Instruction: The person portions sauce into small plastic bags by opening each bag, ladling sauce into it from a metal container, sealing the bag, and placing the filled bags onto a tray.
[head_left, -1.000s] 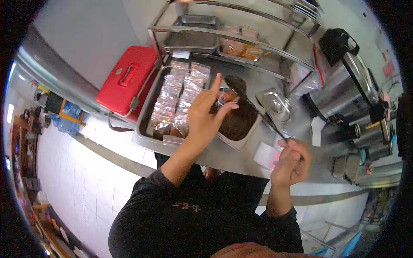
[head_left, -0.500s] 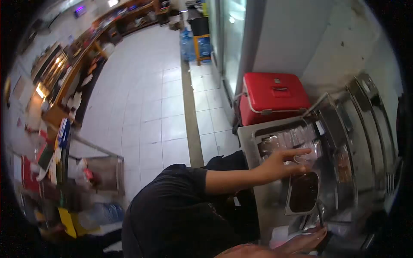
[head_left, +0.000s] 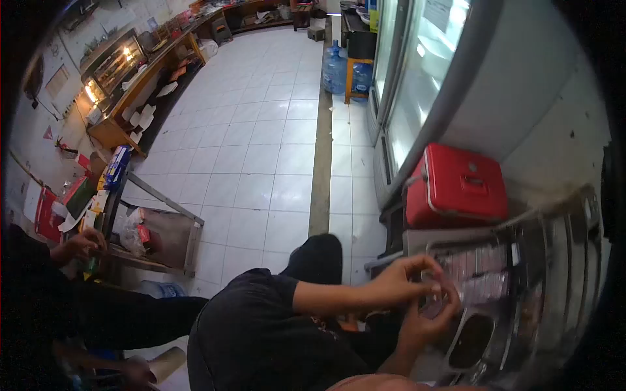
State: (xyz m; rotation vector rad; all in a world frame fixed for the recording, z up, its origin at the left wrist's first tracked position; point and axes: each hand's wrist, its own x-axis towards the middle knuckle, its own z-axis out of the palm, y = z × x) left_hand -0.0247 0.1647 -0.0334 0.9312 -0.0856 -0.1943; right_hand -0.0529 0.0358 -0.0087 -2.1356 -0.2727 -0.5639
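Small clear container (head_left: 433, 291), cup or pouch, too blurred for us to say which, sits pinched between our two hands just in front of the steel counter's (head_left: 417, 240) near edge.

Left hand (head_left: 399, 280): fingers curled, thumb and forefinger closed on the container from the upper side. Right hand (head_left: 427, 321): comes up from below, fingers bent around the same container, touching the left hand's fingertips. Both grips partly closed, not fists. We can't tell whether anything else is in either hand.

Just beyond the hands: tray of small clear packets (head_left: 481, 277) in rows, set into the counter. Below and right of the hands: rectangular pan of dark brown sauce (head_left: 471, 340), close to the right hand, not touching it. Wire rack (head_left: 561, 260) runs along the far side of the counter.

Red carry case (head_left: 456, 186) with a handle sits past the counter, against the wall. Glass-door fridge (head_left: 407, 72) stands beyond it; blue water jugs (head_left: 336, 67) on the floor near its far end.

White tiled floor (head_left: 254, 143) fills the middle. Our dark sleeves and legs are in the lower centre.

Far left: another person's hand (head_left: 81, 244) at a cluttered low table (head_left: 153, 238), well apart from us. Wooden counter with lit display (head_left: 111, 65) along the far wall.
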